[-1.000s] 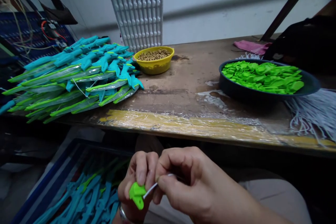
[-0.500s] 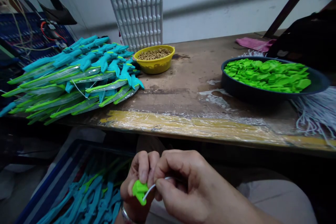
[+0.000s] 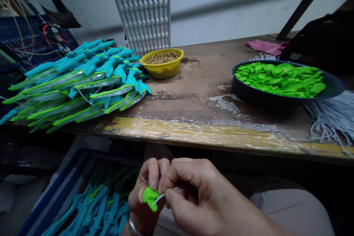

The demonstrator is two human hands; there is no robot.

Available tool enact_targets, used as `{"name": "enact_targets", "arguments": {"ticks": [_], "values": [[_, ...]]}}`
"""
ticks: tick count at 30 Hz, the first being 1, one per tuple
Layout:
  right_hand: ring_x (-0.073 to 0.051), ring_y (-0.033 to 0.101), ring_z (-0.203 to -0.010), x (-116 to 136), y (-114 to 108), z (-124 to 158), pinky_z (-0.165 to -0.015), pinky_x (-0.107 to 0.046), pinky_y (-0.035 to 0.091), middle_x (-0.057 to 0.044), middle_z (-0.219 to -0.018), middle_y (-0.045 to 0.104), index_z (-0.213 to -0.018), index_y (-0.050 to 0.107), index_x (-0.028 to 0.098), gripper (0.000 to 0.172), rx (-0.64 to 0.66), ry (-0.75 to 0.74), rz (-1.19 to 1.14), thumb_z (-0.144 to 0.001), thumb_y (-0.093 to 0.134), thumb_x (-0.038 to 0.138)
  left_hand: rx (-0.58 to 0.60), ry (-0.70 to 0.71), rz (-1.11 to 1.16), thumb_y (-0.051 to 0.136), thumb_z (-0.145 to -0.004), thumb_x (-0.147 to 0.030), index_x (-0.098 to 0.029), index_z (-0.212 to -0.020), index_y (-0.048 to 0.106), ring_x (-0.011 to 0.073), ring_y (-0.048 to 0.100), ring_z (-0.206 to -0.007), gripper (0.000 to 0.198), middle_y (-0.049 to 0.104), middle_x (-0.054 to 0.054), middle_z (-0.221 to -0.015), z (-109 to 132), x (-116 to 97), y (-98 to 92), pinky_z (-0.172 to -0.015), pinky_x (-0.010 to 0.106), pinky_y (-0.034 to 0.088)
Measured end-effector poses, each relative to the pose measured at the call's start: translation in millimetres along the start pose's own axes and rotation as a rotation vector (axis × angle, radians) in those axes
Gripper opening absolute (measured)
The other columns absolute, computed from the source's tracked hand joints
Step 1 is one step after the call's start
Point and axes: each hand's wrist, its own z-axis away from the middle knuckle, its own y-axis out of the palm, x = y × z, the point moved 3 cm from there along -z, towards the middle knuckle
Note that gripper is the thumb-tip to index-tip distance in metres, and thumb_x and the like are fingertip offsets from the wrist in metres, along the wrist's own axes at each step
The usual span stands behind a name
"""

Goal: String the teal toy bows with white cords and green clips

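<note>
Close to my lap, a small bright green plastic piece (image 3: 150, 198) is pinched in the fingers of my left hand (image 3: 143, 191), which has a metal band at the wrist. A white cord (image 3: 162, 197) meets the piece at its lower end, where a hole showed earlier. My right hand (image 3: 204, 195) is closed on that cord between thumb and forefinger, right beside the left fingers. The rest of the cord is hidden inside the right hand.
On the bench (image 3: 193, 81) lie a pile of teal and green plastic toys (image 3: 91, 77), a yellow bowl (image 3: 163, 69) of brass-coloured rings, a dark basin (image 3: 333, 88) of green pieces and white cords (image 3: 332, 114). Below, a blue crate (image 3: 52, 199) holds more teal parts.
The green piece has turned slightly and shifted a little up and right in my left fingers. Less cord shows between the piece and my right hand, which keeps its pinch.
</note>
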Motion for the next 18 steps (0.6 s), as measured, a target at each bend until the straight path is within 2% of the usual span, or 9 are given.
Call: {"name": "enact_targets", "arguments": {"ticks": [4,7,10,15,18], "values": [[-0.004,0.047,-0.059,4.9,-3.4,-1.6,-0.054,-0.012,0.035,0.006,-0.069,0.054,-0.070,0.050,0.017,0.020,-0.038,-0.169,0.039,-0.077,0.052,-0.002,-0.013,0.010,-0.018,0.081,-0.075,-0.035,-0.022,-0.074,0.064,0.0113,0.045,-0.062,0.022,0.044,-0.003,-0.066,-2.9,0.5,3.3,-0.066,0.022,0.045],[-0.005,0.050,-0.060,4.4,-7.9,-0.5,-0.056,-0.015,0.037,0.003,-0.070,0.057,-0.073,0.055,0.016,0.017,-0.077,-0.274,0.143,-0.083,0.051,0.002,-0.017,0.003,-0.080,0.080,-0.079,-0.037,-0.022,-0.080,0.069,0.0127,0.048,-0.069,0.018,0.053,-0.001,-0.077,-4.9,-0.9,2.6,-0.069,0.024,0.045],[-0.007,0.053,-0.059,0.9,-14.1,1.1,-0.057,-0.017,0.038,0.002,-0.068,0.058,-0.075,0.060,0.016,0.016,-0.114,-0.321,0.278,-0.086,0.052,0.006,-0.051,-0.027,-0.199,0.076,-0.084,-0.043,-0.021,-0.083,0.072,0.0134,0.050,-0.073,0.022,0.054,0.000,-0.083,-6.7,-4.1,1.2,-0.070,0.025,0.045],[-0.012,0.058,-0.057,-7.1,-18.9,2.9,-0.054,-0.021,0.039,-0.001,-0.068,0.062,-0.085,0.059,0.016,0.015,-0.125,-0.371,0.515,-0.094,0.048,0.012,-0.172,-0.102,-0.343,0.074,-0.087,-0.041,-0.017,-0.085,0.072,0.0153,0.053,-0.077,0.024,0.057,0.003,-0.085,-10.2,-3.7,-3.3,-0.072,0.025,0.047],[-0.016,0.066,-0.061,-18.0,-15.3,3.5,-0.053,-0.023,0.043,-0.005,-0.077,0.068,-0.101,0.056,0.014,0.015,-0.131,-0.389,0.620,-0.094,0.043,0.012,-0.279,-0.195,-0.326,0.077,-0.084,-0.042,-0.018,-0.088,0.072,0.0136,0.054,-0.072,0.025,0.060,0.003,-0.082,-10.7,3.2,-1.6,-0.068,0.022,0.047]]}}
